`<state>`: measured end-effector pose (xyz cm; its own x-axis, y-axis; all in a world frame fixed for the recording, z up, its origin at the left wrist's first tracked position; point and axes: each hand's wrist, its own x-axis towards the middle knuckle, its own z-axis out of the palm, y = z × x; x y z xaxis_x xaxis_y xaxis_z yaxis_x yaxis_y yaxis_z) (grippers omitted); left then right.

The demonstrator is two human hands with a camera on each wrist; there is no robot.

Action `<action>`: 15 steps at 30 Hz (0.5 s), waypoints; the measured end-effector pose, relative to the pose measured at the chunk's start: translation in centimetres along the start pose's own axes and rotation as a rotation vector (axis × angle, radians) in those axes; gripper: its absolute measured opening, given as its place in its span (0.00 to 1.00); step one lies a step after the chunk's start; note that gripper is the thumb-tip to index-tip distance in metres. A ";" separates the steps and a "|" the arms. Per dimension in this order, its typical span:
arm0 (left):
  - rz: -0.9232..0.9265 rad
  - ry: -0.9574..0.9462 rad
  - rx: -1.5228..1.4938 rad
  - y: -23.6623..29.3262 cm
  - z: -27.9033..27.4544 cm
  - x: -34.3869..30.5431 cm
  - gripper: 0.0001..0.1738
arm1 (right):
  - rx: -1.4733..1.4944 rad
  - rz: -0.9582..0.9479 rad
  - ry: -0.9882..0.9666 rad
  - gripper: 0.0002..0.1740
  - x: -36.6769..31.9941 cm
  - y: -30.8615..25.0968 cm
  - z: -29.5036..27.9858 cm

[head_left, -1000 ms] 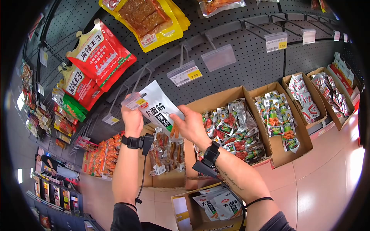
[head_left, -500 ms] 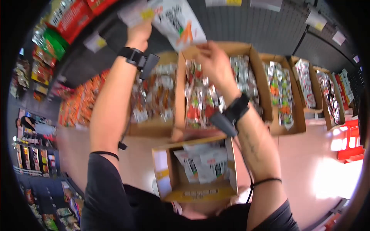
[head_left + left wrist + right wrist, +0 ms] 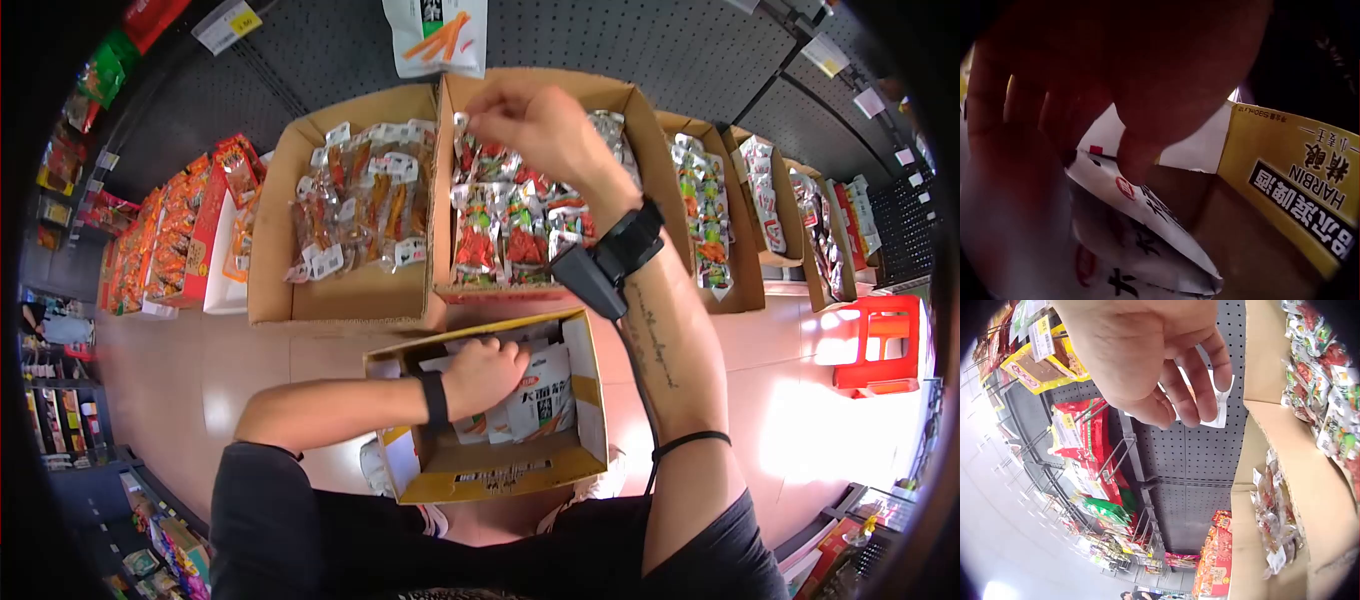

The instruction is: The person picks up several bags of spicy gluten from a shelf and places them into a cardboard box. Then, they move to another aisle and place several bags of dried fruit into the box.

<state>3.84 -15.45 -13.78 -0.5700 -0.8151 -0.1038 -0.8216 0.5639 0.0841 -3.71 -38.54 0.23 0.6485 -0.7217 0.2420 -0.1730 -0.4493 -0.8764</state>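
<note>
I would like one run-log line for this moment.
left hand: at white packets inside yellow box | right hand: empty, fingers loosely bent | separate white packet: before pegboard

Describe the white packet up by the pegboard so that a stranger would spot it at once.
Start at the dark pegboard behind the row of open cardboard boxes. Just above where the two largest boxes meet is a white packet picturing orange sticks. Similar packets lie in the yellow-walled box below; this one is up by itself.
</note>
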 end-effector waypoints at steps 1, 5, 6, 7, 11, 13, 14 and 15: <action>-0.005 -0.014 0.048 0.1 0.4 0.5 0.13 | -0.073 0.027 -0.033 0.13 -0.2 -0.4 -0.1; -0.010 0.073 -0.145 0.0 0.9 1.3 0.08 | -0.138 -0.082 -0.109 0.11 -0.7 0.4 0.4; -0.031 0.024 -0.149 -0.4 0.2 1.3 0.07 | -0.125 -0.117 -0.123 0.11 -0.6 1.2 0.5; -0.055 -0.029 -0.168 -0.5 -0.4 1.1 0.06 | -0.105 -0.095 -0.135 0.11 -0.8 1.4 0.5; -0.021 -0.285 -0.259 -1.9 -4.0 -0.9 0.08 | -0.003 -0.029 -0.172 0.11 -1.2 1.3 -0.4; 0.009 -0.268 -0.487 -3.3 -7.9 -1.7 0.07 | 0.005 -0.035 -0.182 0.12 -1.2 1.6 -0.8; 0.019 -0.289 -0.563 -4.0 -10.4 -1.9 0.07 | 0.010 -0.040 -0.196 0.12 -1.1 1.8 -1.0; 0.029 -0.312 -0.640 -4.7 -13.3 -2.1 0.07 | 0.016 -0.045 -0.184 0.12 -0.9 2.0 -1.1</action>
<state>8.98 -18.18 -0.74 -0.6466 -0.6704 -0.3639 -0.6936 0.3182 0.6463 -5.47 -39.38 -1.27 0.7802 -0.5920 0.2019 -0.1300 -0.4692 -0.8735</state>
